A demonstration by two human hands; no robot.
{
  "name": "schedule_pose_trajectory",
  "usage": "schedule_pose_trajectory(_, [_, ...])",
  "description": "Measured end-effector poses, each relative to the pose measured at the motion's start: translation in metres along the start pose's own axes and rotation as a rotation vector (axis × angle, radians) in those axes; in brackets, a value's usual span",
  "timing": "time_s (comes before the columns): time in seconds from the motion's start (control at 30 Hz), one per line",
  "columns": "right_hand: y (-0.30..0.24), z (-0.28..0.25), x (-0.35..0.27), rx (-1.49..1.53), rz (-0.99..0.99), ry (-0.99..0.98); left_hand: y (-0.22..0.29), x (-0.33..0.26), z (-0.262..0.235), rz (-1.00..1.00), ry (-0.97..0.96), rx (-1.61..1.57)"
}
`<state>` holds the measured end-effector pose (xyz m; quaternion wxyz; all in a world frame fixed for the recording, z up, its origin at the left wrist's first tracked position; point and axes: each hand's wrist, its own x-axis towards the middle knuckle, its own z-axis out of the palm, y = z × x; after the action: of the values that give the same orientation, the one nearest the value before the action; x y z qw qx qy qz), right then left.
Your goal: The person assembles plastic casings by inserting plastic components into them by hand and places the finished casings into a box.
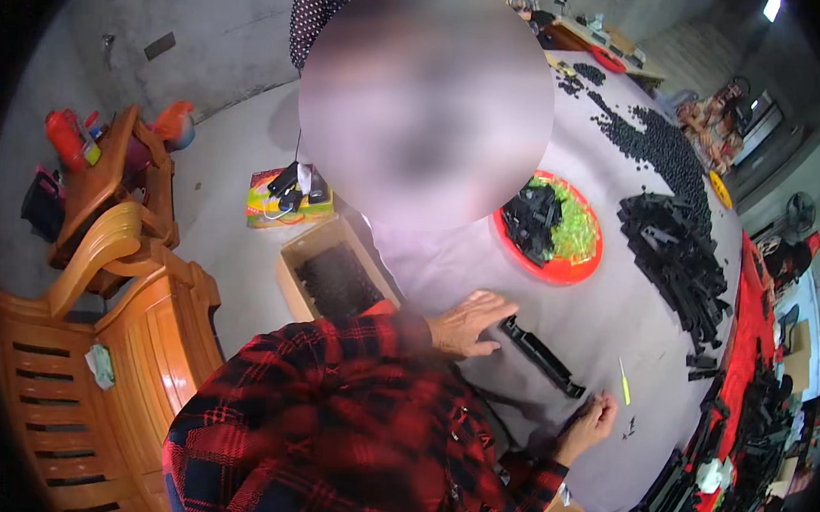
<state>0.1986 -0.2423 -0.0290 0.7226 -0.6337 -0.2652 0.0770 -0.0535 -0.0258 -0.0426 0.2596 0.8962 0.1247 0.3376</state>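
A long black plastic part [540, 356] with a channel along it lies slantwise on the grey cloth. At its far left end rests my left hand [471, 325], fingers stretched out and the tips beside or touching the part; I cannot tell which. Close to the other end is my right hand [593, 420], its fingers curled together; whatever they may hold is hidden. A thin yellow-handled tool [625, 386] with a slim shaft lies beyond the right hand. Several tiny black pieces [629, 428] are scattered to its right.
Ahead stands a red plate [547, 276] of black and yellow-green pieces. A heap of black parts [677, 263] and many small dark pieces [656, 144] cover the right side. A cardboard box [291, 277] stands left, near a wooden chair [157, 320]. A person [314, 11] is opposite, mostly blurred out.
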Motion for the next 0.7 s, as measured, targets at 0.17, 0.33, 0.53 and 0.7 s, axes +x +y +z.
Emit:
schedule_pose_trajectory(0.17, [-0.013, 0.007, -0.004, -0.107, -0.044, -0.010, 0.012, 0.008, -0.009, 0.042, 0.060, -0.066])
schedule_pose_trajectory(0.33, [-0.007, 0.001, -0.003, -0.147, -0.034, -0.002, 0.012, 0.006, -0.005, 0.048, 0.062, -0.048])
schedule_pose_trajectory(0.53, [-0.002, -0.006, -0.002, -0.157, -0.024, 0.009, 0.021, 0.004, 0.001, 0.012, 0.091, -0.008])
schedule_pose_trajectory(0.7, [-0.006, -0.004, -0.002, -0.206, -0.028, -0.015, 0.045, 0.037, 0.011, 0.049, 0.079, 0.078])
